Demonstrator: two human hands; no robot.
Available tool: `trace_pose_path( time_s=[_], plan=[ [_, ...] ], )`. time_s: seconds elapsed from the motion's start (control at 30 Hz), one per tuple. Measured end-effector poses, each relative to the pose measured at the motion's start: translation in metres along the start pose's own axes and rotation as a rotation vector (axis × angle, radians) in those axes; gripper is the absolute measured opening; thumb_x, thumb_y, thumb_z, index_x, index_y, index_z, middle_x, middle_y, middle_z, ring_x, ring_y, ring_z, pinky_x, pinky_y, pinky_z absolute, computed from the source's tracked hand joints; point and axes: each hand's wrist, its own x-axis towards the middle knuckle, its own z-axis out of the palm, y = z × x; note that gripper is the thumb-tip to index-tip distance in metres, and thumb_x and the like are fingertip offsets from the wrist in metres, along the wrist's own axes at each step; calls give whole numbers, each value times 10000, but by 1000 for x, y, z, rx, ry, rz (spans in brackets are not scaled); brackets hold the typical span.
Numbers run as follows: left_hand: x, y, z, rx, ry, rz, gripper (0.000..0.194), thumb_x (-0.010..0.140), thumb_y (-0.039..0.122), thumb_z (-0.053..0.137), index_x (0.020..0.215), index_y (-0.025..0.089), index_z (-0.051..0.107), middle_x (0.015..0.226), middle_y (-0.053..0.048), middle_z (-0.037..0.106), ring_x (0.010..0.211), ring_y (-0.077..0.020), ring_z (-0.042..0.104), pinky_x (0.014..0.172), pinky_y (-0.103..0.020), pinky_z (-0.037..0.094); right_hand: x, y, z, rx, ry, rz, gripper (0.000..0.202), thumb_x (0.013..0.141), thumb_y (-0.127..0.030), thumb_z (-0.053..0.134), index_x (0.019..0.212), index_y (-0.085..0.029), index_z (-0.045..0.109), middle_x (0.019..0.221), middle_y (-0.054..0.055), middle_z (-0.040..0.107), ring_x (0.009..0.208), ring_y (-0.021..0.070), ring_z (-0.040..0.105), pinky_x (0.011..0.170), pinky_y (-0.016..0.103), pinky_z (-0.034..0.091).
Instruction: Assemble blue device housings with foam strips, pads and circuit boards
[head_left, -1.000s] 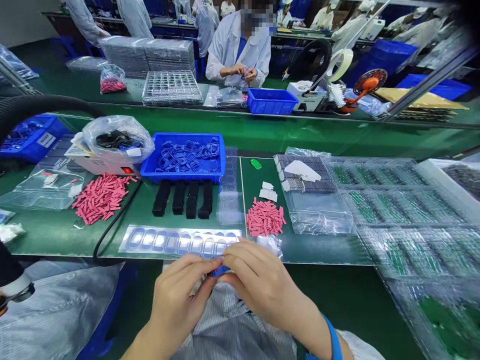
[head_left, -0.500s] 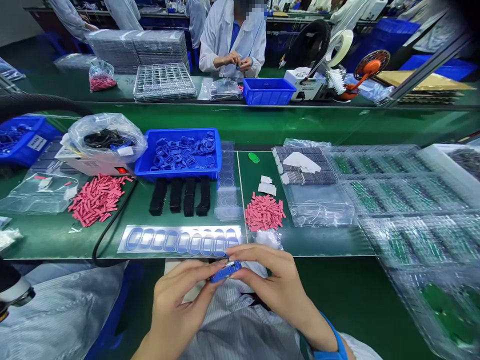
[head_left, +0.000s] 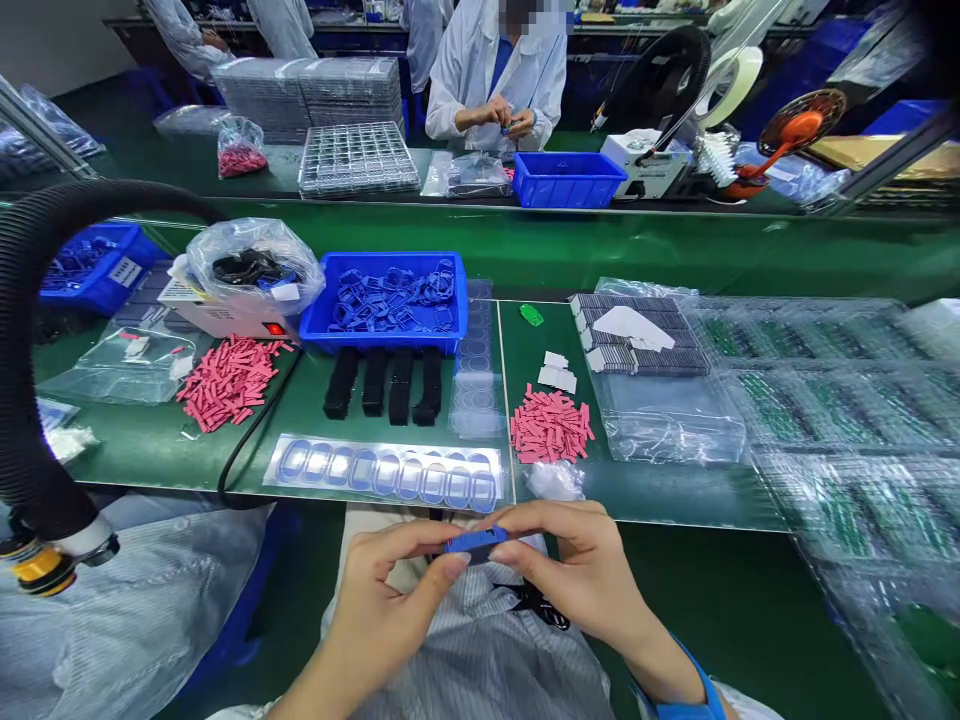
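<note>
A small blue plastic housing (head_left: 477,541) with a dark underside is pinched between both hands, above my lap and just in front of the table edge. My left hand (head_left: 394,580) grips its left end between thumb and fingers. On the other end, the thumb and fingers of my right hand (head_left: 574,565) are closed. What sits inside the housing is too small to make out. Just beyond the hands lies a clear sheet of oval blue-rimmed film pieces (head_left: 386,472). To its right is a pile of pink strips (head_left: 551,428).
A blue bin (head_left: 390,300) of blue frames stands behind black strip bundles (head_left: 401,387). Another pink pile (head_left: 231,382) lies left. Trays of green circuit boards (head_left: 795,410) cover the right side. A black flexible hose (head_left: 34,350) arches at left. A co-worker (head_left: 499,80) sits opposite.
The blue housing has been turned, so its long blue side and dark underside now show. The head view has shifted left, bringing more of the black hose into sight.
</note>
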Motion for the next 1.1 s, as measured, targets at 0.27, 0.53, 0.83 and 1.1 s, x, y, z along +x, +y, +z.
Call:
trace_pose_path(
  time_s=[0.27, 0.53, 0.83, 1.1],
  plan=[
    [-3, -7, 3, -101, 131, -94, 160, 736, 123, 682, 816, 230, 770, 737, 9, 789, 615, -144, 740, 590, -138, 592, -4, -1, 8, 10, 14, 21, 147, 786, -135, 653, 883, -216, 729, 833, 37, 765, 716, 161, 730, 645, 228, 609],
    [-6, -14, -1, -24, 99, -101, 155, 777, 183, 666, 883, 219, 775, 792, -28, 790, 657, -195, 748, 624, -238, 628, -2, 6, 16, -79, 93, -56, 162, 802, -143, 639, 902, -236, 727, 794, 9, 764, 664, 150, 725, 584, 201, 597],
    [-2, -10, 18, -327, 214, -240, 142, 742, 212, 716, 845, 279, 787, 821, 2, 789, 723, -164, 749, 684, -166, 592, -12, 12, 40, -300, 276, -166, 328, 749, -143, 697, 1062, -200, 614, 1036, 75, 708, 991, 195, 677, 778, 287, 609],
    [-7, -10, 15, -352, 128, -230, 141, 748, 309, 721, 863, 258, 785, 836, -33, 787, 752, -214, 751, 708, -257, 619, -6, -1, 24, -114, 137, -5, 160, 732, -127, 720, 851, -231, 697, 880, 18, 761, 810, 190, 732, 715, 270, 622]
  ],
)
